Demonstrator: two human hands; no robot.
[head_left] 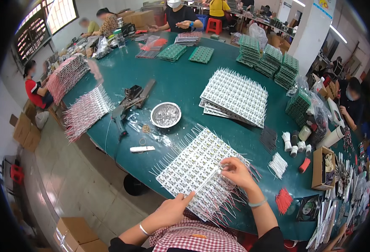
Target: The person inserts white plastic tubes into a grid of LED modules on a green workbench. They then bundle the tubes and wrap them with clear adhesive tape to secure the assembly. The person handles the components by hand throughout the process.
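Currently, 1 wired white PCB panel (pixel 189 161) lies flat on desk (pixel 130 69) nr. wearer, L hand (pixel 171 211) w/ index out, touching it, prob. to steady it, grip unclear; R hand (pixel 238 173), fingers pinched narrow at its R half, item unclear; white wire bundle (pixel 278 165) at R, prob. for reach.

the head camera looks down across the table (pixel 164 82).

Beyond the curved left edge of the green-topped table (pixel 151 75), pale grey floor (pixel 73 168) with joint lines, a whitish wall (pixel 73 31) and two barred windows (pixel 62 16), one dark, one bright. Past the far edge, a red stool (pixel 214 26); behind the far right edge, a white pillar (pixel 304 33), with a lit tube light (pixel 338 34) beyond.
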